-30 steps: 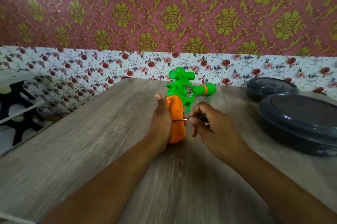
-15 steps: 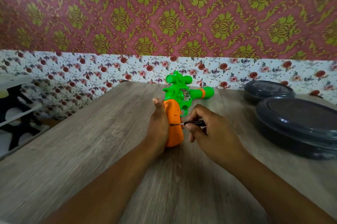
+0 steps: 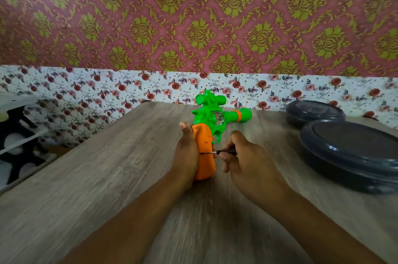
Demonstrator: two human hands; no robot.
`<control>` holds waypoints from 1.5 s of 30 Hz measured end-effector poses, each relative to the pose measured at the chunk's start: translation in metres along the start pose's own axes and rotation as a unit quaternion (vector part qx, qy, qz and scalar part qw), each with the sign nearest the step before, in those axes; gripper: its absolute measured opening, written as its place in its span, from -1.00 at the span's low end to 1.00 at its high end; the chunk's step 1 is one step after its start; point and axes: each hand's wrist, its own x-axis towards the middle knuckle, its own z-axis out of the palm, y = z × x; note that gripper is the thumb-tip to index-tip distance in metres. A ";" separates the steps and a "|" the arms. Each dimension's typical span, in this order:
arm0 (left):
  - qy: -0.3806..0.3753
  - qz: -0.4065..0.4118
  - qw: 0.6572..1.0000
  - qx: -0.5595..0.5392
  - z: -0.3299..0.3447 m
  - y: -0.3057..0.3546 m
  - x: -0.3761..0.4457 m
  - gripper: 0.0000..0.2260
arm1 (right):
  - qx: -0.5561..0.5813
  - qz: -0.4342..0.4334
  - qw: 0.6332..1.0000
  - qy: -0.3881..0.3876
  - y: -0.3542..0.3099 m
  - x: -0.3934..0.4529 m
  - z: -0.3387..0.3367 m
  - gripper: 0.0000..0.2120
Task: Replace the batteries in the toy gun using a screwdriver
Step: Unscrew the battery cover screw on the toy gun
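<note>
On the wooden table (image 3: pixel 107 177), the left hand (image 3: pixel 186 156) grips the toy gun (image 3: pixel 212 132) by its orange handle; the right hand (image 3: pixel 247 162) pinches the screwdriver (image 3: pixel 212 152), which should stay square in the screw, pressed firmly

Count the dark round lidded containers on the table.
2, both on the table's right side: the nearer container, cut by the frame edge, and the farther container by the floral wall. Others may lie out of frame.

Wooden table (image 3: pixel 107 177) — toy gun (image 3: pixel 206 134), two dark lidded containers (image 3: pixel 353 151).
</note>
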 end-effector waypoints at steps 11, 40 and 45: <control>0.006 -0.022 1.000 -0.013 -0.001 -0.002 0.000 0.02 | -0.047 0.031 0.998 -0.010 0.002 -0.004 0.002 -0.69; 0.032 0.002 0.999 0.042 0.005 0.010 -0.013 -0.24 | 0.026 0.014 0.998 0.060 -0.002 -0.002 0.002 -0.86; 0.018 0.006 0.995 0.094 0.009 0.021 -0.025 -0.46 | 0.040 -0.020 0.995 0.087 -0.005 -0.004 0.006 -0.96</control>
